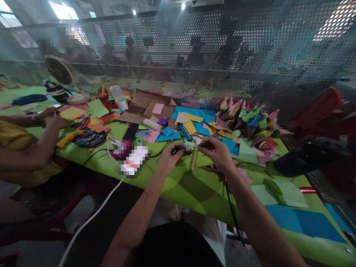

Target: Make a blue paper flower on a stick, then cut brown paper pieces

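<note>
Clock centred on the piece, 12 straight ahead. Nearest, we log a black cable (pixel 229 204) hanging at 5 o'clock, then blue sheets (pixel 306 222) at 4, likely kept wide so the forearms stay free. At centre, over the green tabletop (pixel 204 204), we have the small pale-green piece (pixel 190 146) between both hands. The left hand (pixel 169 159) pinches its 9 o'clock side, the right hand (pixel 218 155) its 3 o'clock side; we judge two pinches steady something this light. The yellow stick (pixel 194 160) points back at 6; lying or held, we can't tell. Beyond: yellow-handled scissors (pixel 227 134) near 2 to 3, probably for easy reach; a black phone (pixel 130 132) at 9 to 10; paper bundles (pixel 251 115) at 2, we guess heaped aside for room; brown sheets (pixel 139 105) at 10 to 11. Farthest, we note a perforated screen (pixel 167 66) at 12
</note>
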The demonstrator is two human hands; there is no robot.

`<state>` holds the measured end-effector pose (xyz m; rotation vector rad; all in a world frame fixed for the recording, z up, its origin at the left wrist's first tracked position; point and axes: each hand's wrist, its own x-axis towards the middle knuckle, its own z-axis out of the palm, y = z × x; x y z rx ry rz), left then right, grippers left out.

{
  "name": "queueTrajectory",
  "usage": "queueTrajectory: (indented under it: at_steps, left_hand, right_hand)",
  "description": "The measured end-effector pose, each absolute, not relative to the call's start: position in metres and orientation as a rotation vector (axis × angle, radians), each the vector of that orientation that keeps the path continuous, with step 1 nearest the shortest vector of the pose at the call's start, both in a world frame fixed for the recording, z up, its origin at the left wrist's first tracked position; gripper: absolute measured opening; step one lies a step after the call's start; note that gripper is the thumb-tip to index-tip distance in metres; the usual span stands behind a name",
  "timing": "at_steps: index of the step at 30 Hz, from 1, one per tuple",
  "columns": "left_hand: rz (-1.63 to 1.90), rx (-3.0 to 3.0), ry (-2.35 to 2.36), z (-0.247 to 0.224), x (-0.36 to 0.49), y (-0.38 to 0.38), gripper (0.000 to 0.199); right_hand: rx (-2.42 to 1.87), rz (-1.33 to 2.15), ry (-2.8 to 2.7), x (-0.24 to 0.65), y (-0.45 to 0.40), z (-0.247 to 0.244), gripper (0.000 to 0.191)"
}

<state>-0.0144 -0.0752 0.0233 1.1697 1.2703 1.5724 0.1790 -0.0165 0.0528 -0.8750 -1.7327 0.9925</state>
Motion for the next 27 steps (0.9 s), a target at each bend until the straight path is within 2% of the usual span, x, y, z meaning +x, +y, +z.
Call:
queueTrajectory:
  at_steps: [5,10,18,24,27]
  left_hand:
    - [1.568,0.962,1.175,0.021,-0.015,-0.075,0.038]
    - [1.555,0.794,1.07,0.016,-0.014,-0.076,0.047]
    - [1.534,0.713,0.96,0.021,-0.007,-0.079,0.049]
    - [1.516,0.671,0.912,0.02,-0.004,-0.078,0.047]
    - [1.523,0.66,0.878,0.017,-0.004,-0.076,0.045]
  right_hand:
    - [-0.842,1.22,-1.515,0.183,-0.018,0.06,0.029]
    - [-0.775,1.489,-1.432,0.187,-0.02,0.066,0.023]
    - [-0.743,1.65,-1.336,0.185,-0.028,0.061,0.035]
    - [-0.72,1.698,-1.192,0.186,-0.029,0.06,0.037]
    - [-0.691,1.738,-1.109,0.185,-0.027,0.058,0.03]
